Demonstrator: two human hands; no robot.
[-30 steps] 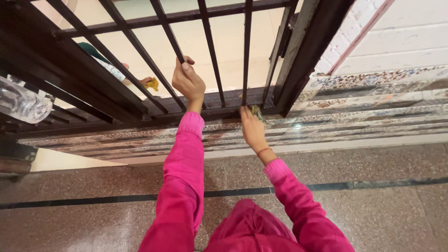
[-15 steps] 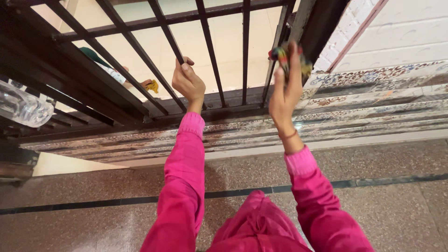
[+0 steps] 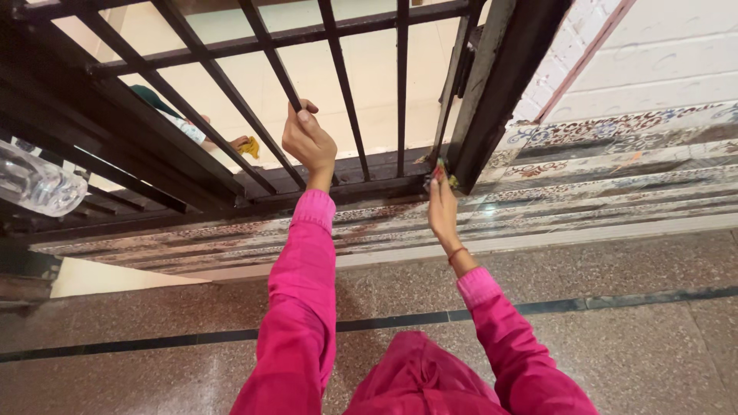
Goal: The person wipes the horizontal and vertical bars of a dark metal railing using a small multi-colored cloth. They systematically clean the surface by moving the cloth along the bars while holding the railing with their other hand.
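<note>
Fingers [image 3: 298, 115] gripping slanted bar [image 3: 270, 58], cloth [image 3: 440, 175] low

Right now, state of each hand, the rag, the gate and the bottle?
left hand: closed around a gate bar
right hand: pressing rag at the gate's lower corner
rag: bunched, mostly hidden by fingers
gate: dark metal bars, upright
plastic bottle: clear, lying at left edge
</note>
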